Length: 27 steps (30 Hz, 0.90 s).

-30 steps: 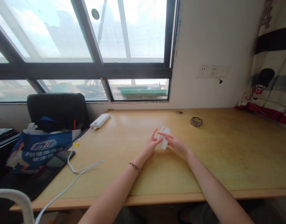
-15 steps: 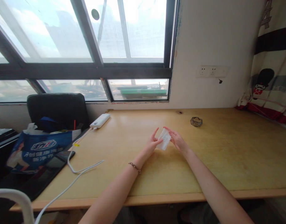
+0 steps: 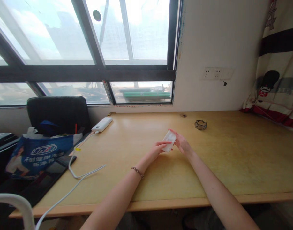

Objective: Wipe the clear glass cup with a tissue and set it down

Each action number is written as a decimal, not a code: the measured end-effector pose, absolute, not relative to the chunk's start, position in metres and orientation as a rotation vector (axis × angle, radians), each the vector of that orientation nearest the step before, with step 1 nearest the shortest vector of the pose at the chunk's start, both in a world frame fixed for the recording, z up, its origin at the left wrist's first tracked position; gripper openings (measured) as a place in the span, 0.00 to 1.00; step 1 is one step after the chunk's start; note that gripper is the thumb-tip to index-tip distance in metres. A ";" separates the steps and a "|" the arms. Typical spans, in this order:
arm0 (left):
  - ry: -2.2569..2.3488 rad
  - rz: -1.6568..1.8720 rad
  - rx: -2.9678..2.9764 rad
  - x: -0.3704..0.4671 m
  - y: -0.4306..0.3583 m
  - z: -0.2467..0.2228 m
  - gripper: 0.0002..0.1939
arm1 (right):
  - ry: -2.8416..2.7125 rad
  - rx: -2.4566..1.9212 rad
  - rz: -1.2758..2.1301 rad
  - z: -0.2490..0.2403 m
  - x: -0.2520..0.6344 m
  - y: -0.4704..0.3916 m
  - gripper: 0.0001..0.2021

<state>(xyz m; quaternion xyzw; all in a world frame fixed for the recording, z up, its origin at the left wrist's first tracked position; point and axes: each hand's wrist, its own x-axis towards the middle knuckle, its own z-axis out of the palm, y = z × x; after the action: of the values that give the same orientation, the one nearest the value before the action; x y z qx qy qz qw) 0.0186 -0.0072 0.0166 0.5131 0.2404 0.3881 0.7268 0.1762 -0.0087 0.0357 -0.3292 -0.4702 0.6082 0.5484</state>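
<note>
Above the middle of the wooden table (image 3: 137, 179), a small white folded sheet or packet (image 3: 169, 139) is held tilted between both hands. My left hand (image 3: 158, 150) has its fingers across the lower left part of the white piece, pressed on it. Along the right edge, my right hand (image 3: 182, 143) grips it, with fingertips at its top corner. A beaded bracelet circles my left wrist. What the white piece is made of is too small to tell.
A dark openwork ring-shaped object (image 3: 200, 125) lies behind and right of my hands. At the table's left edge are a white power bank (image 3: 102, 124), its white cable (image 3: 77, 176) and a black tablet-like slab (image 3: 57, 169). A blue bag (image 3: 41, 156) sits on the chair.
My left hand's raised finger has come down across the white piece, which now looks flatter and more evenly folded. My right hand has barely moved.
</note>
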 end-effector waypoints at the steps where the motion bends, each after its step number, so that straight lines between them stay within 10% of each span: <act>1: 0.525 0.859 1.134 0.018 -0.007 0.017 0.18 | -1.097 -0.788 1.419 0.036 0.178 -0.008 0.23; 18: 0.610 0.783 1.207 0.018 -0.013 0.018 0.16 | -1.063 -0.948 0.961 0.004 0.221 -0.010 0.12; 27: 0.630 0.839 1.251 0.015 -0.012 0.017 0.16 | -1.096 -1.736 0.007 -0.023 0.354 -0.009 0.14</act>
<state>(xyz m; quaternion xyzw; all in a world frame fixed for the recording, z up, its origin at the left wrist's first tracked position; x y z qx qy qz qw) 0.0148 -0.0120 0.0172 0.5583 0.2812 0.3746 0.6848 0.3543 -0.0093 -0.0231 -0.7234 -0.4568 0.0031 0.5177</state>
